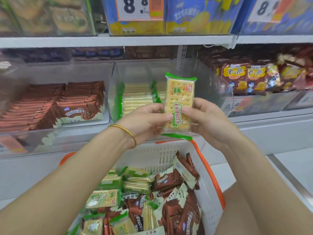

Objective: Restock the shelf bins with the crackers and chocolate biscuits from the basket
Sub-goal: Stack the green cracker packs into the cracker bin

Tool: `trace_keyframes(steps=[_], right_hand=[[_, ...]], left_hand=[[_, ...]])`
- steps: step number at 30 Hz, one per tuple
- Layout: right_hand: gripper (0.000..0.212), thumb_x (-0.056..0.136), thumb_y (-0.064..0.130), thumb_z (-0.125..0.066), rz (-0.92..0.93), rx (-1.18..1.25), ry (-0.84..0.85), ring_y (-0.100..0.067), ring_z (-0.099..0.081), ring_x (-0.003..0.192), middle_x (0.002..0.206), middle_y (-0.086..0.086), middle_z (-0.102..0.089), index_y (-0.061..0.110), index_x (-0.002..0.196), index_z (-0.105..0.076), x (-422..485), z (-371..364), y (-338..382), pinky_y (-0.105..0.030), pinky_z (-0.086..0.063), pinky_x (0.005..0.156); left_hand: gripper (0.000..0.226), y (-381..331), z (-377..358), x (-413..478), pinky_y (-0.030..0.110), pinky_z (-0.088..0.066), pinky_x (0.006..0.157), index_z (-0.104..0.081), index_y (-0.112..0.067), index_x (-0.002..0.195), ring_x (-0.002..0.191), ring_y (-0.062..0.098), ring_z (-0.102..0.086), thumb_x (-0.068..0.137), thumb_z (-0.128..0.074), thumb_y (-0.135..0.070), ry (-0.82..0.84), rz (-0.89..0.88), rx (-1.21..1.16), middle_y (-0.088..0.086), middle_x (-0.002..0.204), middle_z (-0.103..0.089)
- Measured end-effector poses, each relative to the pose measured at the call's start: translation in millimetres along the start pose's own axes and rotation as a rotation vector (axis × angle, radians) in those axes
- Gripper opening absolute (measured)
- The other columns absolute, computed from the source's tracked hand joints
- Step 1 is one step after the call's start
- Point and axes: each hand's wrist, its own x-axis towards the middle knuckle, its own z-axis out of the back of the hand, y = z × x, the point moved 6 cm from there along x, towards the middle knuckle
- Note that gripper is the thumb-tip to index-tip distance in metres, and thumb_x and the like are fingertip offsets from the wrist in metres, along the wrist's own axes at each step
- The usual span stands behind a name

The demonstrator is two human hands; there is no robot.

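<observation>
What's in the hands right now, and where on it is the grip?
One green-trimmed cracker pack, held upright. The left hand and right hand both pinch its lower half, from opposite long edges.

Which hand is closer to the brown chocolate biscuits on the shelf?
Left. The left hand sits just right of the chocolate biscuits; the right hand is farther right, beyond the cracker pack.

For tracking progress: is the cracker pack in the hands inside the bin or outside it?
Outside. The left hand and right hand hold the cracker pack upright in front of the cracker bin, above the basket.
</observation>
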Motion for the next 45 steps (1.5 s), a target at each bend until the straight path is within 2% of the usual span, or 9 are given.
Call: trace_keyframes(steps=[4, 8, 18, 22, 26, 29, 36, 40, 45], right_hand=[[0.023, 0.094, 0.011, -0.054, 0.010, -0.062, -0.002, -0.018, -0.068, 0.087, 0.105, -0.008, -0.070, 0.007, 0.116, -0.060, 9, 9, 12, -0.039, -0.057, 0.077], [0.020, 0.093, 0.011, -0.056, 0.012, -0.128, -0.009, -0.021, -0.065, 0.090, 0.102, -0.007, -0.070, 0.009, 0.112, -0.062, 18, 17, 23, -0.051, -0.050, 0.090], [0.017, 0.089, -0.001, -0.058, 0.135, -0.249, 0.053, -0.017, -0.066, 0.079, 0.093, -0.008, -0.068, 0.011, 0.100, -0.061, 50, 26, 64, -0.029, -0.057, 0.067], [0.020, 0.086, 0.001, -0.065, 0.204, -0.557, -0.040, -0.011, -0.066, 0.082, 0.096, -0.004, -0.069, 0.015, 0.099, -0.064, 55, 35, 71, -0.022, -0.056, 0.069], [0.027, 0.081, 0.006, -0.071, 0.185, -0.942, -0.045, -0.017, -0.063, 0.094, 0.102, -0.003, -0.067, 0.017, 0.105, -0.065, 60, 43, 58, -0.027, -0.054, 0.076], [0.029, 0.081, 0.012, -0.073, 0.156, -1.134, -0.004, -0.013, -0.059, 0.093, 0.104, 0.001, -0.064, 0.023, 0.105, -0.061, 65, 45, 44, -0.015, -0.044, 0.066], [0.021, 0.086, 0.015, -0.068, 0.124, -1.330, 0.168, -0.012, -0.056, 0.091, 0.098, 0.004, -0.061, 0.017, 0.107, -0.068, 77, 32, 14, -0.021, -0.042, 0.077], [0.017, 0.085, 0.013, -0.066, 0.121, -1.483, 0.222, -0.013, -0.052, 0.081, 0.084, 0.008, -0.054, 0.022, 0.099, -0.070, 89, 21, 7, -0.025, -0.041, 0.071], [0.026, 0.081, -0.004, -0.049, 0.034, -1.538, 0.306, -0.018, -0.052, 0.084, 0.079, 0.010, -0.052, 0.020, 0.080, -0.059, 98, 12, 1, -0.031, -0.049, 0.078]], left_hand=[[0.015, -8, -5, 10, 0.023, -0.039, 0.067, -0.064, -0.017, 0.093, 0.076, 0.011, -0.057, 0.081, -0.061, -0.008, -0.014, 0.013, -0.018, 0.003, 0.090, -0.067], [0.016, -13, -10, 19, 0.022, -0.043, 0.062, -0.058, -0.018, 0.084, 0.070, 0.010, -0.061, 0.087, -0.058, -0.002, -0.057, 0.005, -0.040, 0.002, 0.085, -0.069], [0.018, -46, -6, 36, 0.026, -0.052, 0.072, -0.057, -0.017, 0.097, 0.094, 0.016, -0.062, 0.087, -0.063, -0.004, -0.159, -0.107, 0.217, 0.001, 0.102, -0.064], [0.030, -52, 15, 36, 0.033, -0.055, 0.082, -0.054, -0.015, 0.113, 0.103, 0.017, -0.061, 0.086, -0.065, -0.008, -0.349, -0.184, 0.548, 0.004, 0.112, -0.059], [0.042, -50, 31, 34, 0.034, -0.046, 0.094, -0.050, -0.010, 0.124, 0.103, 0.021, -0.056, 0.084, -0.066, -0.010, -0.488, -0.230, 0.734, 0.007, 0.117, -0.055], [0.039, -47, 30, 34, 0.028, -0.045, 0.089, -0.050, -0.015, 0.124, 0.097, 0.017, -0.055, 0.087, -0.062, -0.011, -0.458, -0.252, 0.856, 0.005, 0.118, -0.054], [0.030, -37, 23, 36, 0.015, -0.038, 0.083, -0.055, -0.017, 0.118, 0.099, 0.012, -0.055, 0.090, -0.055, -0.008, -0.386, -0.337, 1.068, 0.000, 0.113, -0.056], [0.024, -37, 24, 24, 0.000, -0.035, 0.072, -0.059, -0.018, 0.109, 0.083, 0.003, -0.054, 0.087, -0.058, -0.008, -0.440, -0.474, 1.056, -0.003, 0.105, -0.057], [0.023, -35, 19, -6, 0.007, -0.036, 0.064, -0.059, -0.021, 0.100, 0.074, 0.001, -0.051, 0.085, -0.057, -0.003, -0.447, -0.586, 0.938, -0.009, 0.091, -0.059]])
